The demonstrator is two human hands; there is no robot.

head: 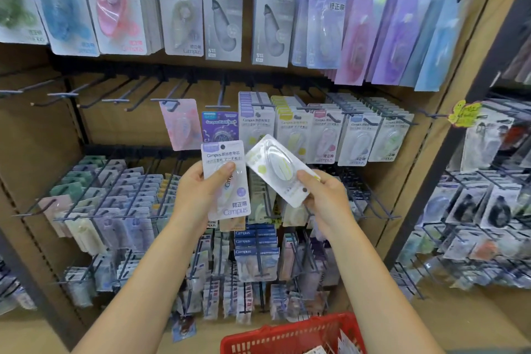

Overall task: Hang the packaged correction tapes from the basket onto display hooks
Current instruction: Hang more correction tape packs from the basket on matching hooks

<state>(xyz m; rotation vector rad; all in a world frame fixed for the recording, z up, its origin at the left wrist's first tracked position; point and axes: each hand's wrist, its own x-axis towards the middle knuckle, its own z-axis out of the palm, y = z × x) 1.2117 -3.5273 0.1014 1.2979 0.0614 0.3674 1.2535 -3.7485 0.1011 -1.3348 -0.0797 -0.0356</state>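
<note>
Two packaged correction tapes held up before a wall of display hooks (172, 100). Left hand (195, 195) clamped on an upright purple-label pack (225, 181), thumb pressing its clear blister. Right hand (321, 195) pinching a tilted yellow-label pack (275, 169) at its hole end, card turned diagonal. Red basket (287, 336) low in front, more packs inside. Probably light, stiff card with a smooth, slippery plastic bubble; best gripped by the card edges, leaving the hang hole free for the hook.
</note>
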